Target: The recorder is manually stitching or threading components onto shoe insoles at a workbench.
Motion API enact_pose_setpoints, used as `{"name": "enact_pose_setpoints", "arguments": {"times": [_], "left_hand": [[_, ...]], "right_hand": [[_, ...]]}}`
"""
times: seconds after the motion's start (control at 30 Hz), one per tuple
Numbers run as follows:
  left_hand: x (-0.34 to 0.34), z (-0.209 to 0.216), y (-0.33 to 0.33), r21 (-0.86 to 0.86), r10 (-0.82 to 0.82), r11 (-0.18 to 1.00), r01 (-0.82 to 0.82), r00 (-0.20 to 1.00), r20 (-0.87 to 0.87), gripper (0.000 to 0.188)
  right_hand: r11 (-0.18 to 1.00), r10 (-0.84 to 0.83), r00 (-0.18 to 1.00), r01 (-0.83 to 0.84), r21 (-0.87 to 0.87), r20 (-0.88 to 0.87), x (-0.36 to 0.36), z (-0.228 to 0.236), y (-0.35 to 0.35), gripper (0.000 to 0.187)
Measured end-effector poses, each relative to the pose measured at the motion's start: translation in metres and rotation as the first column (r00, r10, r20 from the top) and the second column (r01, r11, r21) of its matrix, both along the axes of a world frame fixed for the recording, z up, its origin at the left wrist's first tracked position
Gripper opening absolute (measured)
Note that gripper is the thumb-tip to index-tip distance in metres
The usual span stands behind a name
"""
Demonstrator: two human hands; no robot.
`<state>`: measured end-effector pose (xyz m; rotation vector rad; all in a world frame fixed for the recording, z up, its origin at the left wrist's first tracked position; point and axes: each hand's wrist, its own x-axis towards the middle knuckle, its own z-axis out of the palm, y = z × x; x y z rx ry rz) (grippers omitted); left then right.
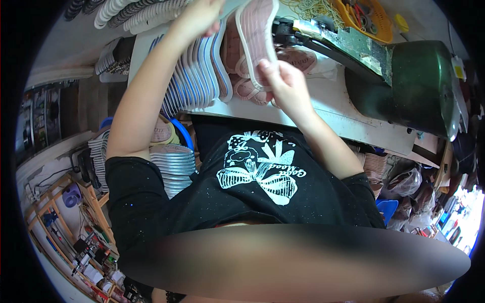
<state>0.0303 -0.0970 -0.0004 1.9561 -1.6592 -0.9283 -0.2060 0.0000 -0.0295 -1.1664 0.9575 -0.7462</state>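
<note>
A pink insole (256,35) with a white bound edge stands up from my right hand (287,83). My thumb lies on its face near the lower end, with the fingers behind. The insole's upper end is close to the dark sewing head (285,33) of a green machine (422,83). My left hand (199,17) is raised at the top edge, partly cut off, its visible fingers curled; whatever may be in them is hidden. Below it, a row of blue-edged insoles (194,76) stands on the white table (323,108). Other pink insoles (247,91) lie behind the held one.
An orange basket (386,22) with tools is at the far right, beside tangled yellowish thread (316,10). More stacked soles (136,17) lie at the far left. Below the table, a stack of silvery soles (174,166) is near my left arm, and plastic bags (406,182) are at right.
</note>
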Motion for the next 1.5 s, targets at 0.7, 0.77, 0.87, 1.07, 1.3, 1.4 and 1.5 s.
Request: {"name": "enact_pose_setpoints", "arguments": {"times": [0.7, 0.77, 0.87, 1.07, 1.3, 1.4, 1.5], "left_hand": [[-0.051, 0.047, 0.116, -0.274, -0.062, 0.961, 0.033, 0.993, -0.098, 0.025], [-0.054, 0.054, 0.121, -0.409, -0.117, 0.912, -0.017, 0.946, -0.302, 0.027], [-0.065, 0.052, 0.112, -0.584, -0.025, 0.783, -0.214, 0.927, -0.373, 0.035], [-0.055, 0.036, 0.097, 0.018, 0.056, 0.977, -0.212, 0.173, -0.983, 0.040], [-0.076, 0.051, 0.093, -0.089, -0.074, 0.965, -0.248, 0.069, -0.995, 0.032], [-0.090, 0.035, 0.097, -0.117, -0.118, 0.990, -0.074, -0.010, -0.993, 0.030], [-0.108, 0.029, 0.100, -0.159, -0.154, 0.987, 0.029, -0.133, -0.979, 0.028]], "right_hand": [[0.842, 0.494, 0.849, -0.414, -0.345, 0.187, 0.015, 0.039, 0.015, 0.063], [0.901, 0.366, 0.905, -0.285, -0.327, 0.219, 0.009, 0.042, 0.017, 0.051], [0.973, 0.113, 0.891, -0.009, -0.233, 0.439, -0.003, 0.048, 0.019, 0.045], [0.934, 0.294, 0.861, -0.165, -0.318, 0.414, -0.010, 0.061, 0.033, 0.044], [0.786, 0.485, 0.873, -0.410, -0.464, 0.051, -0.053, 0.047, 0.009, 0.031], [0.933, 0.358, 0.680, -0.243, -0.264, 0.640, -0.043, 0.029, -0.004, 0.045], [0.982, 0.178, 0.644, -0.063, -0.180, 0.744, -0.026, 0.023, -0.011, 0.040]]}}
